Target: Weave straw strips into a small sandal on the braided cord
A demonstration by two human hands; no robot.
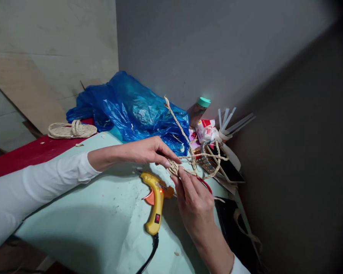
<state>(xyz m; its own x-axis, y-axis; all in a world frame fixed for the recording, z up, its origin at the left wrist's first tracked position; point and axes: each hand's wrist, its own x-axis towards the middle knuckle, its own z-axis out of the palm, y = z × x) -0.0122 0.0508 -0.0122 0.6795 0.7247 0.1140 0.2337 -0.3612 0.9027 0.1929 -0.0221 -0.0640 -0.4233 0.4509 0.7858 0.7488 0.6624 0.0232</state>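
Note:
Between my two hands is a small woven piece of pale straw cord [173,167]. Fingers and thumb of my left hand [148,149] close on its upper left side. My right hand [196,203] pinches the lower right side. Long loose cord ends [178,123] stick up and loop out to the right. Just below the woven piece lies a yellow hot glue gun [157,207] on its side, its small light glowing orange. A red curved edge [206,185] shows behind my right hand; what it belongs to is mostly hidden.
A blue plastic bag [131,104] spreads along the back. At far left, a tied cord bundle [72,130] sits on red cloth. To the right are a teal-capped bottle [199,108], tissue pack [207,131], glue sticks [225,118] and a phone-like dark slab [227,163].

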